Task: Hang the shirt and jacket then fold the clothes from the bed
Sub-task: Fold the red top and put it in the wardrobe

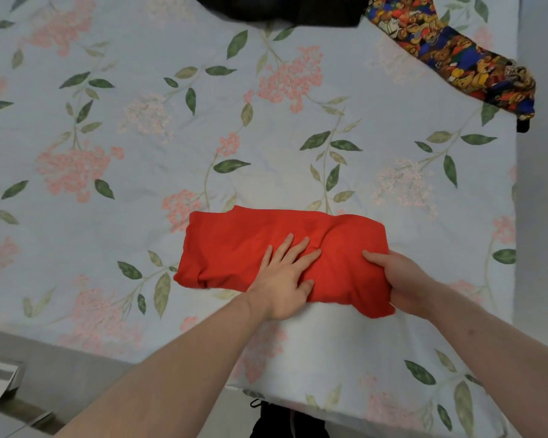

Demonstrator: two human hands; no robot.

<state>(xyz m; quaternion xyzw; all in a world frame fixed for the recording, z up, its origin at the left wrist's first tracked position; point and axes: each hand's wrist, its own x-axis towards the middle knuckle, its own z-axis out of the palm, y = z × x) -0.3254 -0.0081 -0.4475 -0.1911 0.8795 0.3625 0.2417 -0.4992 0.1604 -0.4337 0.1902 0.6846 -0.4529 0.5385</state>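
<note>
Cloth, the folded red garment (266, 248), is lying soft and light on the bed (140, 153); my left hand (285, 279) is pressing it flat, fingers spread, my right hand (402, 279) is pinching its right end.

Folded garment (266, 248) on bed (140, 184) near edge, two garments (456, 55) far behind

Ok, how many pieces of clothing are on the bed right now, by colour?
Red: 1, the folded garment under both hands
Black: 1, the dark garment at the far edge, partly cut off
Multicolour bear print: 1, the patterned garment at the far right
Total: 3
</note>
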